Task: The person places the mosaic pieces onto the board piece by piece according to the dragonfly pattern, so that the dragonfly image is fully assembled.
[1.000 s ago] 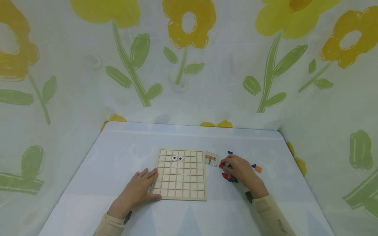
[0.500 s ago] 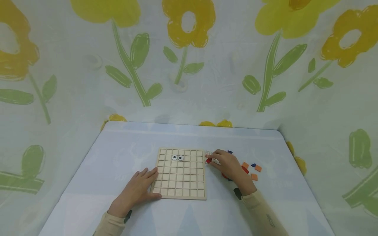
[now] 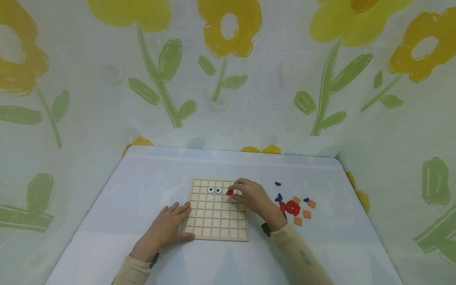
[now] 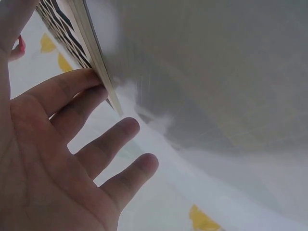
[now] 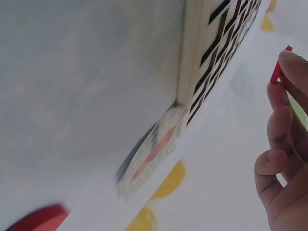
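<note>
1. Wooden grid board (image 3: 215, 223): lies flat on the table (image 3: 156, 174), in front of the person. Two eye-marked pieces (image 3: 211, 190) sit side by side in cells near its far edge.
2. Left hand (image 3: 165, 227): fingers extended and spread, holding nothing. Two fingertips touch the board's left edge; the thumb lies at the near-left corner. This appears to brace the board.
3. Right hand (image 3: 252, 196): thumb and fingertip pinch a red piece (image 5: 281, 67) over the right part of the board, to the right of the eye-marked pieces. Contact between piece and board cannot be confirmed.
4. Step in hand, as judged: positioning the red piece at a cell.
5. Reference, presumably: a pattern card (image 5: 153, 153), just beside the board, printed with an orange-red band.
6. Next move, as judged: turn the piece flat, align its edges with the cell, lower it, then release. Avoid nudging the eye-marked pieces.
7. Remaining stock: orange squares (image 3: 306, 214), red parts (image 3: 293, 208) and blue parts (image 3: 278, 183), grouped to the right of the board.
</note>
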The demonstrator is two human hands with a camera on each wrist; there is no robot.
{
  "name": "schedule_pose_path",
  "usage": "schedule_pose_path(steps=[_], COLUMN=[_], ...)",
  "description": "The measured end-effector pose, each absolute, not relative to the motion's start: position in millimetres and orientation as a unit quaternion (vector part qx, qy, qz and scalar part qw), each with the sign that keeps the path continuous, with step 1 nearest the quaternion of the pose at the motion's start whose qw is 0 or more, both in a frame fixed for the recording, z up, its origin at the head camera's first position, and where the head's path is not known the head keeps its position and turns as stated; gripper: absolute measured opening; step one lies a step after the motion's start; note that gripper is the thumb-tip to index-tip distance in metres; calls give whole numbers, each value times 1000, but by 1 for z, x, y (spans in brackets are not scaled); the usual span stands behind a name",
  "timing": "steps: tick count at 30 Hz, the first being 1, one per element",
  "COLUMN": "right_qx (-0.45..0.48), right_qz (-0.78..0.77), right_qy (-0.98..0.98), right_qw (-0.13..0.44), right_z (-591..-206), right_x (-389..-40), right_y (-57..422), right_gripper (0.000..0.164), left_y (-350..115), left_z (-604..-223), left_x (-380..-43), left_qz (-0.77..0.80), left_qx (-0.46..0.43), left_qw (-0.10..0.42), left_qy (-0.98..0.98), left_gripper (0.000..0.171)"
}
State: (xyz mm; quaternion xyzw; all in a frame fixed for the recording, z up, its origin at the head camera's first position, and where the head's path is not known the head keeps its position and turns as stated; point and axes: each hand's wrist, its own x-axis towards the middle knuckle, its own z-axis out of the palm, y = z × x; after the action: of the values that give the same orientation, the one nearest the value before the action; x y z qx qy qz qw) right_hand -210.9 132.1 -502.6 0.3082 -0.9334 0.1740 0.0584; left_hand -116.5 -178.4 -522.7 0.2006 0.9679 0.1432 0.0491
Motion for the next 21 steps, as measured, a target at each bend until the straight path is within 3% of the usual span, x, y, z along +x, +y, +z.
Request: schedule_pose_path(steps=[7, 14, 21], right_qx=[338, 398, 383], right_qz=[151, 128, 109], right_qy=[-929, -907, -917], right_qw=[25, 40, 21], right_z=[-501, -503, -510], right_x=[-216, -220, -225], right_y=[97, 73, 67], right_gripper=[26, 23, 21], left_y=[-179, -180, -179], left_z=[-523, -522, -520], left_x=[-117, -118, -116], left_qz=[138, 140, 146], left_qx=[205, 207, 207], left_qw=[53, 53, 51], left_qy=[968, 967, 966], left_gripper=[93, 93, 92])
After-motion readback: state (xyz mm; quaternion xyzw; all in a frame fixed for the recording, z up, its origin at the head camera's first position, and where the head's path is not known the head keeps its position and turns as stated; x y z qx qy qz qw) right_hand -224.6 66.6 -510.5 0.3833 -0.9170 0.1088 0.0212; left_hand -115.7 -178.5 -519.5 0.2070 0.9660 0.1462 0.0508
